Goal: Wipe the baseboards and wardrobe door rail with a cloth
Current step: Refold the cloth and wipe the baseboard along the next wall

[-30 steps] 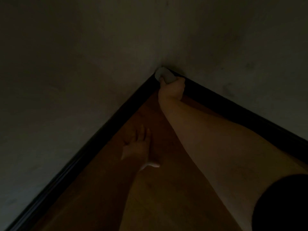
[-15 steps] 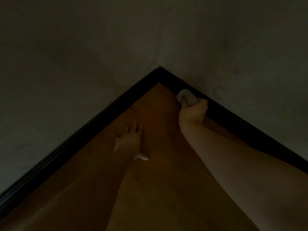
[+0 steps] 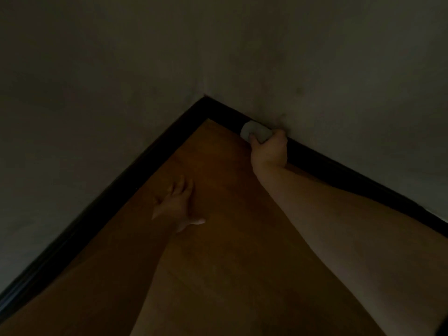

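Your right hand (image 3: 269,151) has its grip curled round the cloth (image 3: 255,132), pressing it on the right baseboard (image 3: 339,170) near the corner; your left hand (image 3: 178,206) lies flat on the floor (image 3: 230,238), likely bracing you

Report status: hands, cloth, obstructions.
Right hand grips cloth against right baseboard, near corner. Left hand flat on floor. No obstructions visible.

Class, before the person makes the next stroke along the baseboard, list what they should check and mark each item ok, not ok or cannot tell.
1. Right hand grips the cloth: ok.
2. Cloth touches the right baseboard: ok.
3. Left hand rests flat on the wooden floor for support: ok.
4. Baseboard ahead free of obstacles: ok.
5. Dust left on the baseboard: cannot tell, too dark.
6. Left baseboard already wiped: cannot tell.
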A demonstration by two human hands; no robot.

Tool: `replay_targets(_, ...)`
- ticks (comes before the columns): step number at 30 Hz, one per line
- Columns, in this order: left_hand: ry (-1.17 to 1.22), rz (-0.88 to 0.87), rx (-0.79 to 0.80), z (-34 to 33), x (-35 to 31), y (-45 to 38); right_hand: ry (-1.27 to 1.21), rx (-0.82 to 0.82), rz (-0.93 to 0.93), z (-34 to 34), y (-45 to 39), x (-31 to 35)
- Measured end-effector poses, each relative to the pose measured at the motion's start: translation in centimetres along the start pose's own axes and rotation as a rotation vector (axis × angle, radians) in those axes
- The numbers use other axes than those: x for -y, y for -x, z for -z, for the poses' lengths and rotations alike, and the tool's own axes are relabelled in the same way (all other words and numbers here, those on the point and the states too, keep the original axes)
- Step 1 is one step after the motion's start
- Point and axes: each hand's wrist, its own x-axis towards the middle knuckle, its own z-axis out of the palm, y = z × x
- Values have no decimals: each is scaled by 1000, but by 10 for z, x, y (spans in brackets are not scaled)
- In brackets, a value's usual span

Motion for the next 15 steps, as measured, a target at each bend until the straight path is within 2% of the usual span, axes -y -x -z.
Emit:
replay_targets(3,5,0,5,1,0,3,15,-25,-26,14,7,-19)
replay_targets(7,-153,-64,-48,1,-4,6,24,-47,-103,43,10,-48)
replay_targets(15,-287,-178,-21,14,-18,1,40,-127,-106,89,17,-81)
